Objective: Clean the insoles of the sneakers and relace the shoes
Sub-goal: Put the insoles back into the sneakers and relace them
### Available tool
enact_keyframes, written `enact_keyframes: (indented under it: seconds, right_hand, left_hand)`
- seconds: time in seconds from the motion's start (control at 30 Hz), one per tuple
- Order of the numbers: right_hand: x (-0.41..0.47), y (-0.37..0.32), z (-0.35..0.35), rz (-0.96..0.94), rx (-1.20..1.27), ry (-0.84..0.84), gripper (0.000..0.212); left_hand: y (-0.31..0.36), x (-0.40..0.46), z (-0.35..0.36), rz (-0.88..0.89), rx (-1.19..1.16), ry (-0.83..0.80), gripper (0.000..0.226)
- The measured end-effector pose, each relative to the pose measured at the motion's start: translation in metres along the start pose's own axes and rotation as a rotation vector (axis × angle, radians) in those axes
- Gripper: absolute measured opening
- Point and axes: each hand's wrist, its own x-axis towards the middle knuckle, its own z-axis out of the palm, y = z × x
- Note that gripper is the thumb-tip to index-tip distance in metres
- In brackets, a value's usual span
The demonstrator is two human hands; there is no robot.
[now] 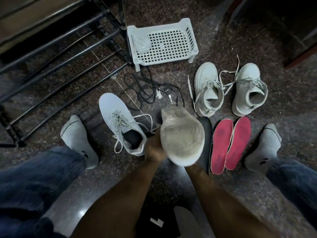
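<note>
Head view: the left hand [155, 148] grips an upturned white sneaker [182, 138], sole toward the camera, above the floor. The right hand is hidden behind it; its grip cannot be determined. The sneaker appears light with a soft upper; hold it at the firmer heel or midsole.

Left hand [155, 148] holds upturned sneaker [182, 140], sole facing camera, above floor between laced sneaker [118, 121] and red insoles [229, 145]; right hand hidden.
</note>
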Motion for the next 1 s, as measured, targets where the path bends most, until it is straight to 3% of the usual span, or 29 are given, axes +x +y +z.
enact_keyframes:
  seconds: [0.13,0.23,0.43,0.6,0.73,0.8,0.9,1.0]
  right_hand:
    - [-0.001,-0.005,-0.011,-0.042,0.152,0.018,0.033]
    - [0.003,-0.016,-0.026,-0.271,0.012,0.174,0.032]
    - [0.000,-0.027,-0.059,-0.363,-0.181,0.170,0.036]
    - [0.022,-0.032,-0.082,-0.313,-0.349,-0.062,0.039]
    - [0.030,-0.025,-0.079,-0.218,-0.443,-0.437,0.010]
    - [0.027,-0.011,-0.072,-0.195,-0.380,-0.519,0.007]
    - [0.013,0.013,-0.072,-0.111,-0.157,-0.376,0.032]
    - [-0.003,0.038,-0.075,-0.071,-0.259,-0.112,0.042]
  left_hand:
    - [-0.002,0.011,-0.003,0.083,0.190,0.040,0.027]
    - [0.008,0.013,-0.008,0.167,0.204,0.084,0.027]
    - [0.014,0.009,-0.016,0.326,0.226,0.162,0.009]
    - [0.016,0.007,-0.018,0.305,0.220,0.049,0.025]
    - [0.007,0.005,-0.016,0.108,0.246,-0.155,0.020]
    - [0.000,0.003,-0.013,0.075,0.341,-0.213,0.018]
    - [-0.007,0.002,-0.009,0.087,0.383,-0.205,0.024]
    - [-0.006,0.005,-0.007,0.103,0.436,-0.215,0.029]
